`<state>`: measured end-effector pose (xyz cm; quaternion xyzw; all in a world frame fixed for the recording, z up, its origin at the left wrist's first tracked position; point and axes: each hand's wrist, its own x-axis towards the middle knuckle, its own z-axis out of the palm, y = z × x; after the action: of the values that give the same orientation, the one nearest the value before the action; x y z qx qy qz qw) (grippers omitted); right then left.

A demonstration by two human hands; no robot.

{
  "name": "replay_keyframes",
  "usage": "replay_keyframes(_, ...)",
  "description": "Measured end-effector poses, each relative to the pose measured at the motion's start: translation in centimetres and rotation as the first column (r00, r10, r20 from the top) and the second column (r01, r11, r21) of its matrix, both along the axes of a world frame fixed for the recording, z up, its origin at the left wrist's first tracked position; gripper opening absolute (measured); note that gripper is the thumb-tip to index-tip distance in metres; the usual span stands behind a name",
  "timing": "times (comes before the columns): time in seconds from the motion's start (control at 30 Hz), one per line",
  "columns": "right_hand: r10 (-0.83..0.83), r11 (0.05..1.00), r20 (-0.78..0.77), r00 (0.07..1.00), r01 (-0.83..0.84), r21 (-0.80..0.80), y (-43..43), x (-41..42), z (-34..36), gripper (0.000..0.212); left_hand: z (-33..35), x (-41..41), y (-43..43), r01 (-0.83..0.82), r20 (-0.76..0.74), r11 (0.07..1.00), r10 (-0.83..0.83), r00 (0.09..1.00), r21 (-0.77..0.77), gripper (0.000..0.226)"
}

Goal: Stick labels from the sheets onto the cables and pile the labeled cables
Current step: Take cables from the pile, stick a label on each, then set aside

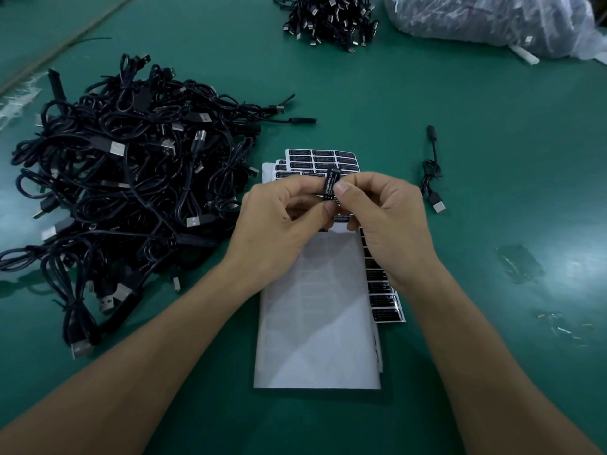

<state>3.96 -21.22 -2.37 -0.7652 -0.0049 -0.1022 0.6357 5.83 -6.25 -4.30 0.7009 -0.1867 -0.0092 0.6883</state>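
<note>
Black label (329, 185): pinched by L hand (282, 218) and R hand (381, 218) fingertips, above label sheets (318, 323). USB cable pile (124, 178): left of sheets. Single USB cable (433, 178): right of sheets. Second cable pile (331, 18): beyond sheets.

Green table (492, 159): cable pile (124, 178) L; label sheets (315, 323) ctr; lone cable (438, 204) R.

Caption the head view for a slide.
Left hand and right hand pinch a label over sheets beside a cable pile.
</note>
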Motion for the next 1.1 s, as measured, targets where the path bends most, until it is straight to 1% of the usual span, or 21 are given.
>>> replay_keyframes(0.33, -0.004, 1.000, 0.029, 1.000, 0.004, -0.015, -0.04, -0.03, 0.05, 0.022, 0.03, -0.04, 0.04, -0.011, -0.010, 1.000, 0.011, 1.000, 0.012, 0.019)
replay_keyframes(0.73, -0.001, 0.998, 0.037, 0.999, 0.003, -0.063, -0.12, 0.02, 0.14, 0.019, -0.03, -0.02, -0.10, -0.064, -0.038, 0.998, 0.065, 0.997, 0.029, 0.018)
replay_keyframes(1.1, -0.018, 0.994, 0.031, 0.999, 0.021, -0.104, -0.10, 0.00, 0.11, 0.019, -0.04, -0.09, -0.14, -0.055, -0.022, 0.998, 0.055, 0.998, 0.023, 0.014)
